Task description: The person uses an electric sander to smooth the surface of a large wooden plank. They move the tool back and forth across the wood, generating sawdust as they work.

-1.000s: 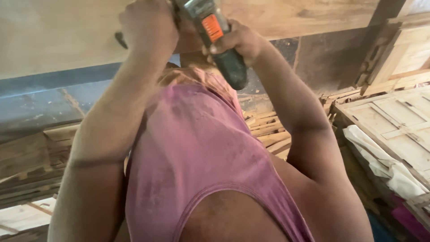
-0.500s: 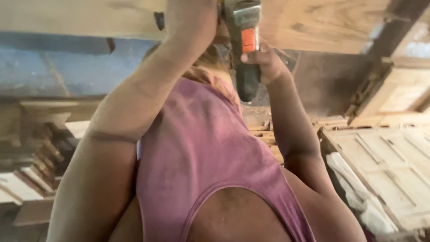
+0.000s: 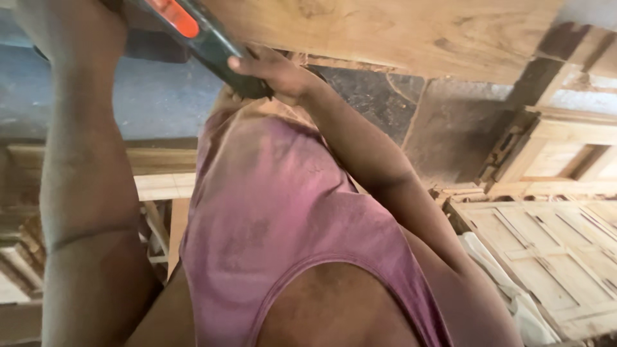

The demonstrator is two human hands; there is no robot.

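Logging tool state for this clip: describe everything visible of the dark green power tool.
The dark green power tool with an orange patch shows only in part; its front end is cut off by the top edge of the picture. The body looks like hard, dusty plastic, long and rounded, running at a slant from upper left down to its rear end. The right hand wraps that rear end. The left hand is at its upper part, the grip there mostly out of view. It sits close against the pale wooden board.

one view only, from a camera on the person's head. it looks steeply down along the chest and pink vest (image 3: pixel 283 212), very close, both arms reaching away toward the top edge, with wooden door panels (image 3: pixel 553 257) farther off at right.
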